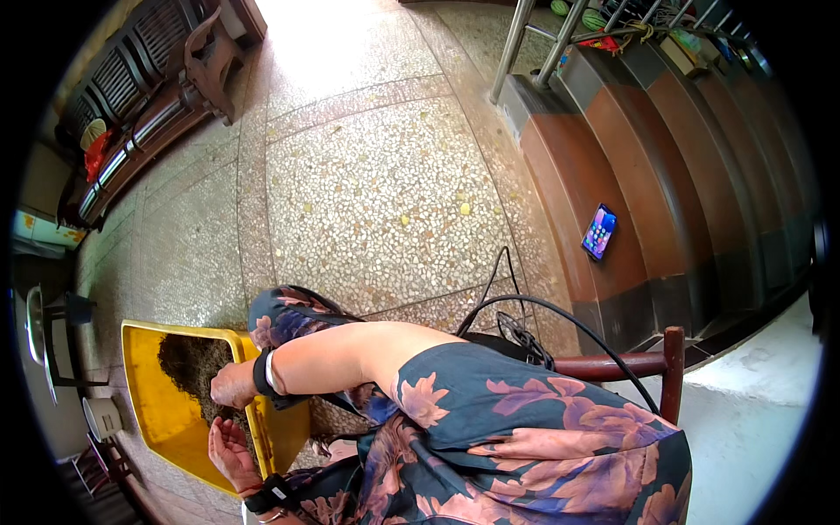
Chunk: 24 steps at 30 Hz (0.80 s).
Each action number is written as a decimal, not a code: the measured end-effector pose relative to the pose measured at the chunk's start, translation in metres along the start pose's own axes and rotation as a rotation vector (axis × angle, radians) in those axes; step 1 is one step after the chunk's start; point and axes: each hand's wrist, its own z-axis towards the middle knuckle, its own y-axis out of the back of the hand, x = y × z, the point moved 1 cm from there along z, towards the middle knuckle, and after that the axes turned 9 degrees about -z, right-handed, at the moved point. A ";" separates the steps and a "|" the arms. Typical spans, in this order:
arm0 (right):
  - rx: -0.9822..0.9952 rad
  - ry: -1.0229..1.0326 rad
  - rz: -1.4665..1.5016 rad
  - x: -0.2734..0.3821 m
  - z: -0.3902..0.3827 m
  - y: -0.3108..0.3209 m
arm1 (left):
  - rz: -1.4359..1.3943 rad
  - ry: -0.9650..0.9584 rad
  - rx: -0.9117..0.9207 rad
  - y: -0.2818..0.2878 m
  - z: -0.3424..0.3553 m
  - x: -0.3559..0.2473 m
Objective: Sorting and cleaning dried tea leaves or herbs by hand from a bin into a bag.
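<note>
A yellow plastic bin [157, 402] stands at the lower left, with a heap of dark brown, crumbly or fibrous material [188, 363] in it. My right hand [234, 385] is closed at the bin's near rim, over the material; its fingertips are hidden, so what it holds cannot be made out. Just below it, my left hand [232, 453] lies over the bin with the palm turned partly up. The left fingers are slightly curled and apart, with nothing visible in them. Dark bands circle both wrists.
Brown steps [560, 184] with a metal railing [534, 52] rise at the right; a lit phone [599, 232] lies on one. A black cable [560, 306] loops beside my right arm. A dark wooden bench [140, 96] stands at the far left, a white bucket [102, 417] beyond the bin.
</note>
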 end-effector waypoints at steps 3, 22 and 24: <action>-0.062 -0.034 0.117 -0.002 0.003 -0.012 | 0.009 -0.023 -0.032 -0.003 0.017 0.000; 0.076 -0.113 0.122 -0.006 0.018 -0.016 | 0.028 0.005 -0.054 0.050 0.068 0.000; 0.074 -0.115 0.118 -0.008 0.019 -0.018 | 0.029 0.010 -0.053 0.047 0.066 -0.001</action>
